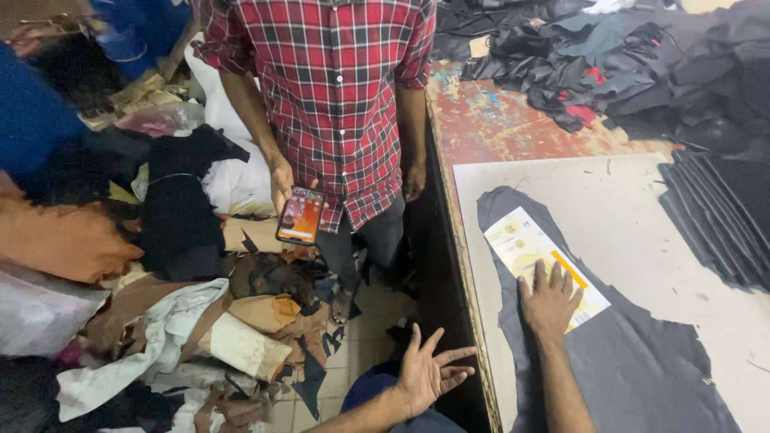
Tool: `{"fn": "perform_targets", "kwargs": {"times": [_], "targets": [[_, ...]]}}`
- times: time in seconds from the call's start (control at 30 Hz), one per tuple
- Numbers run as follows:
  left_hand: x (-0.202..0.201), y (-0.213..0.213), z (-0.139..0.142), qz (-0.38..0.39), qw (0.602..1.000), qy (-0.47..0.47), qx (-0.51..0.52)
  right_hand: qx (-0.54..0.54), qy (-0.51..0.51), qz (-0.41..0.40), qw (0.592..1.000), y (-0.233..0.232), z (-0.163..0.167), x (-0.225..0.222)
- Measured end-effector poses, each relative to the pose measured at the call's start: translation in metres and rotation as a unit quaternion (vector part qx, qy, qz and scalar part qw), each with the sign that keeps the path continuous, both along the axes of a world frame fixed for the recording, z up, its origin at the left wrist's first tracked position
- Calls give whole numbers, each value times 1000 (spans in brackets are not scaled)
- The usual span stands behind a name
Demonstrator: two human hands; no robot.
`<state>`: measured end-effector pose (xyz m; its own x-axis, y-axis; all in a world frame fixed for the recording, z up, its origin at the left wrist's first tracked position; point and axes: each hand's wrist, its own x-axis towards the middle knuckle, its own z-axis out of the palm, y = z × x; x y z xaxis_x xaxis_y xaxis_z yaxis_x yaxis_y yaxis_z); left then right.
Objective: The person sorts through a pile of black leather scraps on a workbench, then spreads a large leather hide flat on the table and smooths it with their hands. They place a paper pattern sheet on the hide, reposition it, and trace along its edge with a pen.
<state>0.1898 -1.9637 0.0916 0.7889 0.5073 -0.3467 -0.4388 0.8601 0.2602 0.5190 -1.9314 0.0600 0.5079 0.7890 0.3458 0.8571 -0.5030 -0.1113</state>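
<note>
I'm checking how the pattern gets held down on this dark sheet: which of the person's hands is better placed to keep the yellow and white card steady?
The right hand: it lies flat on the yellow and white card atop the dark sheet. The left hand hangs open beyond the table edge, touching nothing.

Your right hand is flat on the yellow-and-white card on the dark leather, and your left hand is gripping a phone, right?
Not quite. In the head view the left hand holds nothing: it is open, fingers spread, off the table edge. The phone is in another person's hand. The right hand does lie flat on the card on the dark leather.
</note>
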Motion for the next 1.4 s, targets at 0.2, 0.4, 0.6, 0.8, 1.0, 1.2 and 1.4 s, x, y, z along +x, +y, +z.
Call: {"fn": "perform_targets", "kwargs": {"times": [0.2, 0.4, 0.6, 0.8, 1.0, 1.2, 1.4], "targets": [[-9, -3, 2, -10, 1000, -11, -12, 18, -9, 2, 1000, 1, -3, 1], [-14, -2, -1, -24, 1000, 2, -12, 15, -16, -8, 1000, 0, -9, 5], [-19, 0, 0, -37, 999, 1, -14, 8, -9, -14, 1000, -1, -6, 2], [-22, 2, 5, -38, 999, 17, -5, 4, -3, -5, 1000, -3, -1, 1], [-22, 5, 9, -36, 999, 7, -19, 12, -6, -7, 1000, -1, -5, 2], [-21, 0, 6, -40, 999, 3, -10, -10, -16, -19, 1000, 0, -5, 5], [-20, -2, 0, -44, 999, 5, -4, 4, 1, -19, 1000, 1, 0, 2]]}}
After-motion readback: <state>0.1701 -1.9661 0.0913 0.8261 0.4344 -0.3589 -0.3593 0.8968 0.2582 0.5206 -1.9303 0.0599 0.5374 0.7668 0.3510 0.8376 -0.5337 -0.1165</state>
